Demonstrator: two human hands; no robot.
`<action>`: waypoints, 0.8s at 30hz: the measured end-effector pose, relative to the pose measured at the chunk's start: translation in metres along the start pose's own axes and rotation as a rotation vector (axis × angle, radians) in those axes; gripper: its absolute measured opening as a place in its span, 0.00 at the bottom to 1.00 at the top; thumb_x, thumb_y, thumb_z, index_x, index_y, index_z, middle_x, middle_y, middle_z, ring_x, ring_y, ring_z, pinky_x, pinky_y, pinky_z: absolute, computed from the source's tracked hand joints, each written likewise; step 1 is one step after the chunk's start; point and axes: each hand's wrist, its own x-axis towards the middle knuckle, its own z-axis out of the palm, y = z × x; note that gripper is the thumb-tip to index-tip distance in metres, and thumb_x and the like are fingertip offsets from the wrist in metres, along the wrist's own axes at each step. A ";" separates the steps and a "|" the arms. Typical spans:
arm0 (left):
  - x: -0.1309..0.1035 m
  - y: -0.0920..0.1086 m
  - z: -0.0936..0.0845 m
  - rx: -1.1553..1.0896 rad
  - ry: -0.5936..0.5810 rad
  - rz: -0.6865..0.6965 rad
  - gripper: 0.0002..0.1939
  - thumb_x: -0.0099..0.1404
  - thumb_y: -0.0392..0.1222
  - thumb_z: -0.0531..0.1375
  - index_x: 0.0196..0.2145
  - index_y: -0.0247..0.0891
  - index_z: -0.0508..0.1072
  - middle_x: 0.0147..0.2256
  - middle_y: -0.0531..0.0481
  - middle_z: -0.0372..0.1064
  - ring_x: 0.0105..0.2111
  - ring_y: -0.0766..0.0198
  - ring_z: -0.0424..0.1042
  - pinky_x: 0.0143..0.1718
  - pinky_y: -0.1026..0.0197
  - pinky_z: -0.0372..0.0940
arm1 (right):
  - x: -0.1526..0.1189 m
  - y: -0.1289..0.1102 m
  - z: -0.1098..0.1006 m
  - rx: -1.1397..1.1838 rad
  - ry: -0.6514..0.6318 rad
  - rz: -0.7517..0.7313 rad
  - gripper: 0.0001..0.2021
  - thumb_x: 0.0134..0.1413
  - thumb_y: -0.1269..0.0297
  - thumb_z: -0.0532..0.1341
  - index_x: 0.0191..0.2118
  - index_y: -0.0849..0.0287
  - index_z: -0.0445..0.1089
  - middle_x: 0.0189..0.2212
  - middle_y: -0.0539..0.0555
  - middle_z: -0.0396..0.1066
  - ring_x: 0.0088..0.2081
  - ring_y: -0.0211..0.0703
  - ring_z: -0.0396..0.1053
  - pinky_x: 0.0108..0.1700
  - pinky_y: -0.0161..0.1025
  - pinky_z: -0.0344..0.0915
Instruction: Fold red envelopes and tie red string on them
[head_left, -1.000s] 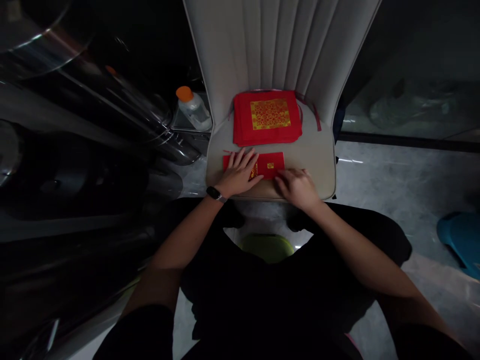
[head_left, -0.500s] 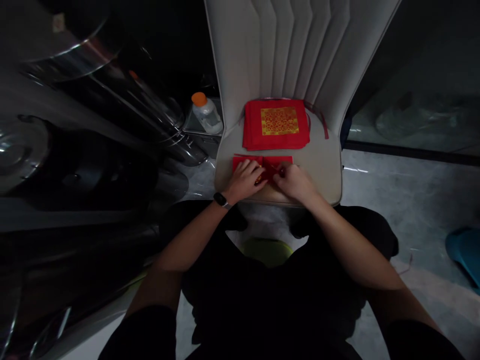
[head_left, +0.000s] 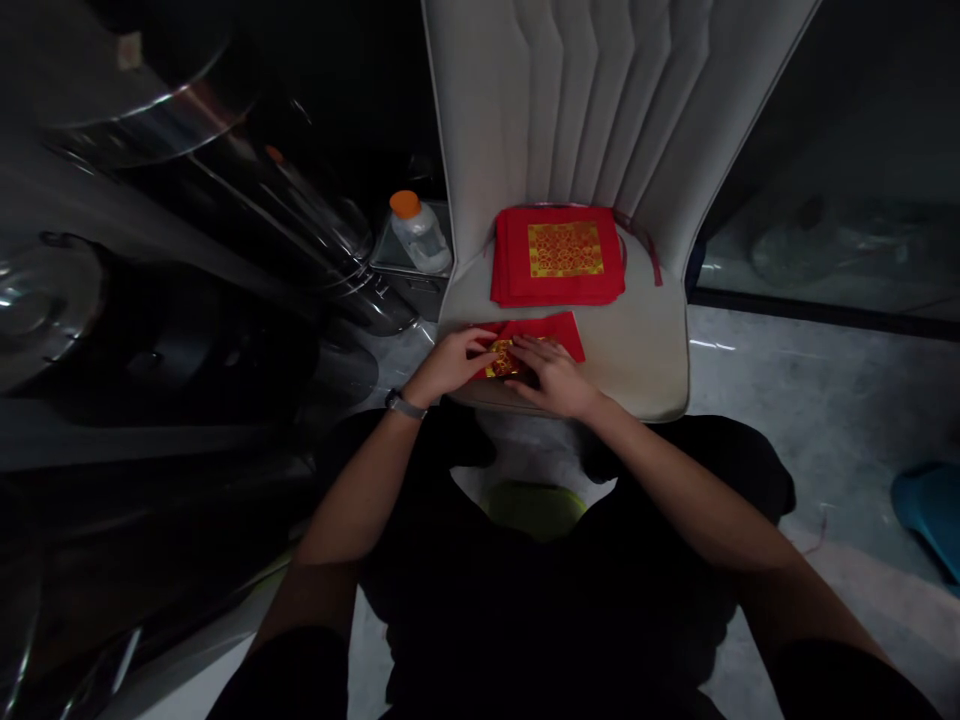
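Observation:
A folded red piece with a gold pattern (head_left: 501,360) lies near the front edge of the chair seat. Whether it is cloth or paper I cannot tell. My left hand (head_left: 448,362) touches its left end, thumb and fingers apart. Laid over its middle is my right hand (head_left: 555,378), fingers stretched out and thumb apart, covering part of the gold print. The right end of the piece sticks out beyond my right fingers. Behind it sits a stack of red pieces (head_left: 514,280), the top one bearing a gold square, with thin reddish ribbons at its back and right.
The stack and folded piece rest on a light padded chair (head_left: 652,345). To the left, a white bottle with an orange cap (head_left: 420,238) stands on a small tray, near shiny dark cylinders (head_left: 285,215). A blue object (head_left: 928,510) is on the floor at right.
My right hand has gone from a pinch at the right part to lying flat over the middle. My left hand has shifted left. The red piece is now folded over, showing more gold.

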 end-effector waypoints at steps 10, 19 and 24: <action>-0.007 0.021 0.049 0.518 0.139 0.371 0.21 0.80 0.42 0.56 0.67 0.35 0.70 0.70 0.34 0.63 0.70 0.45 0.66 0.73 0.41 0.62 | 0.008 0.035 -0.018 -0.047 0.090 0.119 0.22 0.74 0.57 0.55 0.64 0.57 0.77 0.61 0.62 0.79 0.61 0.61 0.72 0.65 0.61 0.64; -0.006 0.033 0.028 0.731 0.105 0.320 0.25 0.68 0.53 0.73 0.58 0.39 0.80 0.58 0.36 0.72 0.59 0.37 0.68 0.62 0.35 0.65 | 0.008 0.072 -0.040 -0.268 0.137 0.319 0.34 0.68 0.43 0.62 0.70 0.61 0.71 0.65 0.69 0.70 0.64 0.72 0.62 0.65 0.70 0.60; -0.001 0.029 0.029 0.671 0.060 0.289 0.22 0.73 0.52 0.69 0.57 0.35 0.78 0.51 0.40 0.73 0.51 0.46 0.73 0.58 0.45 0.69 | 0.012 0.073 -0.047 -0.233 0.124 0.319 0.24 0.65 0.50 0.66 0.61 0.57 0.77 0.58 0.66 0.74 0.61 0.70 0.65 0.64 0.67 0.63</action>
